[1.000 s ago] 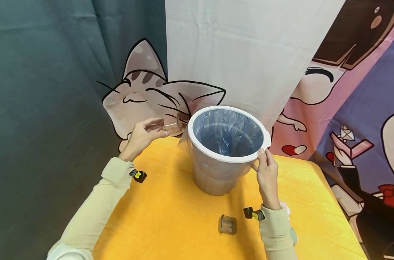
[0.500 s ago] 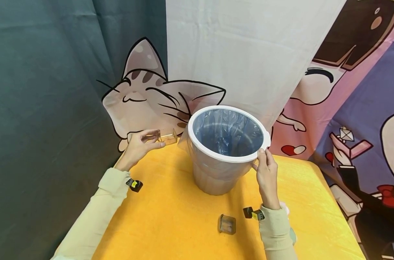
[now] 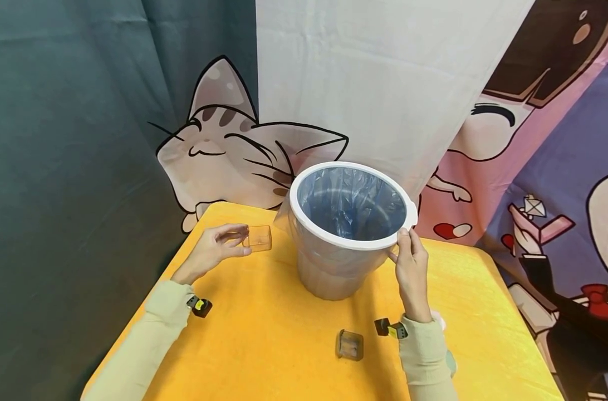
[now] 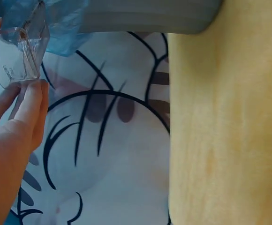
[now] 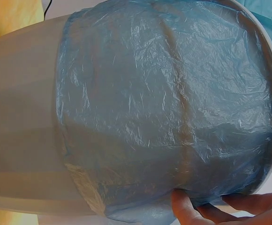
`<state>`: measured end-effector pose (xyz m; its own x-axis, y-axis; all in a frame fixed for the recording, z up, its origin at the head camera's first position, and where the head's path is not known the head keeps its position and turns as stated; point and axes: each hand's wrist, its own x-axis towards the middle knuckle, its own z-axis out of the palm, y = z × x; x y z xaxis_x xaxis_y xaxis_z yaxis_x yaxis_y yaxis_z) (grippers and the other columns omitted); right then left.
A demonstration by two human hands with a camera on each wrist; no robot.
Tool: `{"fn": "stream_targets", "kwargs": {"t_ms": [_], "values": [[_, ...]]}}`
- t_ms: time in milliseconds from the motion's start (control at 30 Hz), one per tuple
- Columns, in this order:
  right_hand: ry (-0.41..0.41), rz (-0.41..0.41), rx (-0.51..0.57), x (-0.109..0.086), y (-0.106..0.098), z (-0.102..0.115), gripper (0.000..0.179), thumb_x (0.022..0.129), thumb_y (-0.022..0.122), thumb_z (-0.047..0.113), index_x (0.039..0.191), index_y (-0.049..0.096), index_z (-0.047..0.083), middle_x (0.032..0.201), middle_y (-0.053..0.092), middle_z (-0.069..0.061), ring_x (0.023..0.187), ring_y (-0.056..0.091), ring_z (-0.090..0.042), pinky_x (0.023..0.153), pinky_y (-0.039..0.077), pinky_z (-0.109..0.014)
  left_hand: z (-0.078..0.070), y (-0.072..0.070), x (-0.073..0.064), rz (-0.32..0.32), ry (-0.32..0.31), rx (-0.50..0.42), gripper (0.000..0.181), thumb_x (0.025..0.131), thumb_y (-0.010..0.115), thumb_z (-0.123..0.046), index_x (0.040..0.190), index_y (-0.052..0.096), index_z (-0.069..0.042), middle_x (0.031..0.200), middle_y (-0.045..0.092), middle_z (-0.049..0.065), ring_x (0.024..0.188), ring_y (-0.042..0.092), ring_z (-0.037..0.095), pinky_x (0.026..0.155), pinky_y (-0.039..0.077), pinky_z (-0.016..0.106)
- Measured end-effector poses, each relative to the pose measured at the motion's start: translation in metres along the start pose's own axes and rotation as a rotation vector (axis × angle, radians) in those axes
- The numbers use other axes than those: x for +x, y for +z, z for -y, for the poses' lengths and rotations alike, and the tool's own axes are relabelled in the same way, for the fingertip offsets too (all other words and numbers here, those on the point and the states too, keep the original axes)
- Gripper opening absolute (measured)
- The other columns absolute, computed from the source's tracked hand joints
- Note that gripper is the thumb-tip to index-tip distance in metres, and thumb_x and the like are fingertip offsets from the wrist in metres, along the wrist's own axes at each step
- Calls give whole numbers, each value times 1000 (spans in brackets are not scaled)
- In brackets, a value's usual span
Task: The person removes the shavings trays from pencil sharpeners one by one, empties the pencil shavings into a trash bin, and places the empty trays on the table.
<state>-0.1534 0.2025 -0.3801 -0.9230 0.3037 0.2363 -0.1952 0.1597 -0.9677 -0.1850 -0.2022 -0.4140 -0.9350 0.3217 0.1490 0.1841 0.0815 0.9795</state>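
Note:
In the head view my left hand [image 3: 215, 249] pinches a small clear plastic box [image 3: 259, 238] above the table, left of the trash can. The left wrist view shows this transparent box [image 4: 21, 54] between thumb and fingers. The grey trash can [image 3: 324, 278] stands upright with a white rim [image 3: 329, 238]. A translucent bluish liner bag [image 3: 351, 209] lines it and folds over its outside. My right hand [image 3: 412, 273] grips the rim at its right side, thumb on top. In the right wrist view its fingers [image 5: 185, 208] press the folded liner [image 5: 126, 93] from outside.
Another small clear box [image 3: 351, 345] lies on the yellow-covered table [image 3: 264, 334], in front of the can. A pink thing [image 3: 439, 319] and a pale green thing [image 3: 451, 363] are mostly hidden by the right sleeve. Printed curtains [image 3: 384, 83] hang behind the table.
My left hand has moved down and toward me with the clear box, from beside the can's rim to lower over the table. The box has turned in the fingers' view. My right hand stays on the rim.

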Motion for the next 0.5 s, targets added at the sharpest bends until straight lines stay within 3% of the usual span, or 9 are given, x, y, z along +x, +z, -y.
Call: {"fn": "stream_targets", "kwargs": {"t_ms": [167,400,500], "values": [[-5,2,10,0,-1,0,53,95,43,44,137,43,13,133,46,-9,123,42,-21,90,45,-52,12,6,-4,38,6,-27,62,76,75,-11,130,47,2,131,46,22,121,47,29,95,44,30],[4,11,36,-1,-1,1,52,95,44,43,137,43,13,134,45,-10,124,41,-24,92,43,-54,30,20,-10,49,-35,-53,58,74,77,-13,126,52,-4,127,51,16,119,49,26,97,44,27],[6,14,35,-2,0,2,52,95,44,43,138,42,14,135,44,-9,125,40,-23,92,43,-54,35,28,-14,54,-56,-86,57,74,76,-8,125,52,-2,127,51,17,120,47,31,97,44,28]]}}
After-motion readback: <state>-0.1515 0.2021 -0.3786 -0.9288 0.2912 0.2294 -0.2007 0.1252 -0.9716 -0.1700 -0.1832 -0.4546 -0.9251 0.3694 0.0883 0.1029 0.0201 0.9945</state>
